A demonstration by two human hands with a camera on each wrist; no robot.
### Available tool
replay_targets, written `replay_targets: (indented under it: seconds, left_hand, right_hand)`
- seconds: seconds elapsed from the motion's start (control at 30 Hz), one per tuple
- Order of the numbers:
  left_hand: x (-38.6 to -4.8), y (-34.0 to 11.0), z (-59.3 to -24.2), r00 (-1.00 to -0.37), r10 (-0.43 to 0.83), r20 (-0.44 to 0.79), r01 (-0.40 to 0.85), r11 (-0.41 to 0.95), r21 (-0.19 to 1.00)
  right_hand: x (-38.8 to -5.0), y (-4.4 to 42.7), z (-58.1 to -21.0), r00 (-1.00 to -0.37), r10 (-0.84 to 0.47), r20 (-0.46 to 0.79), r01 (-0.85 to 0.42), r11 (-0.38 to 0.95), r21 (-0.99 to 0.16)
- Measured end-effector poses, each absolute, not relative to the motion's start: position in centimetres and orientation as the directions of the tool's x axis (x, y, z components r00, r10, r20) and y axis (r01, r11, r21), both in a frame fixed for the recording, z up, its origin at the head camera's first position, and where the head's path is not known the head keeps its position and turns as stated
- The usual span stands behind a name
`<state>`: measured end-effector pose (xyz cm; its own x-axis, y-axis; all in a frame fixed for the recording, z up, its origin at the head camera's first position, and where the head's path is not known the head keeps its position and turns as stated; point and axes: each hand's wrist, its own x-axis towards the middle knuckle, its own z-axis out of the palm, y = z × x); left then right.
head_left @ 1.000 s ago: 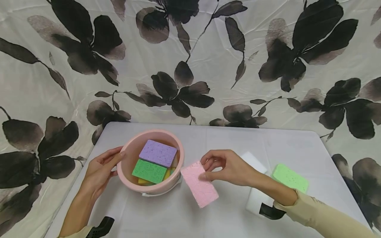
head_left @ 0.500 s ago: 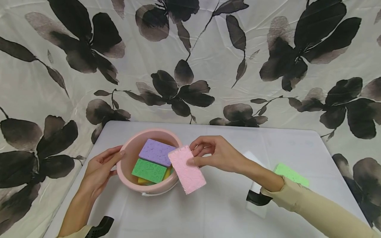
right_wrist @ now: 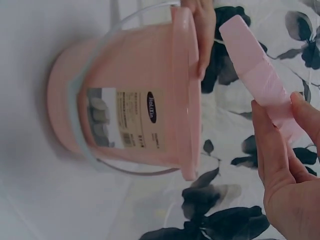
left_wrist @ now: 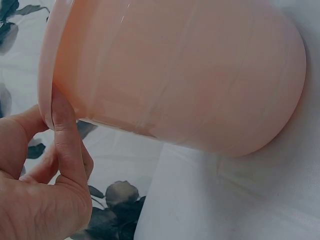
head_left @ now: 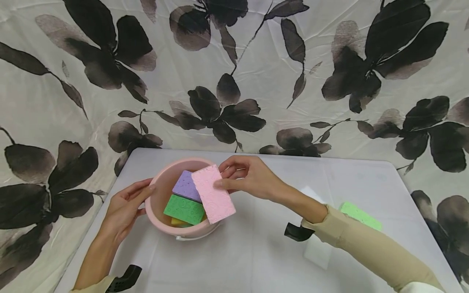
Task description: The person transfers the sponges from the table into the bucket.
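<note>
A pink bucket [head_left: 155, 219] stands at the left of the table, its white handle [head_left: 198, 236] hanging down at the front. My left hand [head_left: 124, 207] pinches its rim at the left side, thumb and fingers on either side of the rim in the left wrist view. Inside lie a purple sponge [head_left: 186, 186], a green sponge [head_left: 184, 209] and a yellow one [head_left: 177, 222] partly covered. Between the thumb and fingers of my right hand [head_left: 249, 177] is a pink sponge [head_left: 213, 194], held above the bucket's right rim and hiding part of the purple one. The right wrist view shows the sponge apart from the bucket.
A light green sponge [head_left: 360, 215] lies on the right of the white table [head_left: 271, 256], partly behind my right sleeve. White pieces [head_left: 318, 251] lie under the forearm. A floral cloth [head_left: 278, 81] hangs behind the table's back edge.
My right hand has carried the pink sponge left and away from me, from beside the bucket to over its right rim. The left hand keeps its hold on the rim.
</note>
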<state>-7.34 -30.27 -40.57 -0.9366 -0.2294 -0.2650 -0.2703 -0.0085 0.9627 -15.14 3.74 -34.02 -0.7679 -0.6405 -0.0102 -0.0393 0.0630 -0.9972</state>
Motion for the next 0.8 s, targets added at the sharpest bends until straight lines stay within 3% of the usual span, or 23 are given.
replay_targets:
  seconds: [0.13, 0.43, 0.8]
  left_hand:
    - [-7.3, -30.3, -40.5, -0.934, -0.235, -0.268, -0.274, -0.009, 0.962]
    - [-7.4, -30.2, -40.5, -0.933, -0.238, -0.27, -0.281, 0.012, 0.96]
    - [-7.4, -30.3, -40.6, -0.934, -0.244, -0.26, -0.277, 0.038, 0.96]
  right_hand:
    - [-15.6, 2.7, -34.2, -0.766, -0.643, -0.015, -0.024, 0.052, -0.998]
    - [-16.4, 0.4, -35.2, -0.773, -0.633, 0.043, -0.159, 0.127, -0.979]
    - [-16.8, -2.8, -36.7, -0.769, -0.638, 0.046, -0.196, 0.167, -0.966]
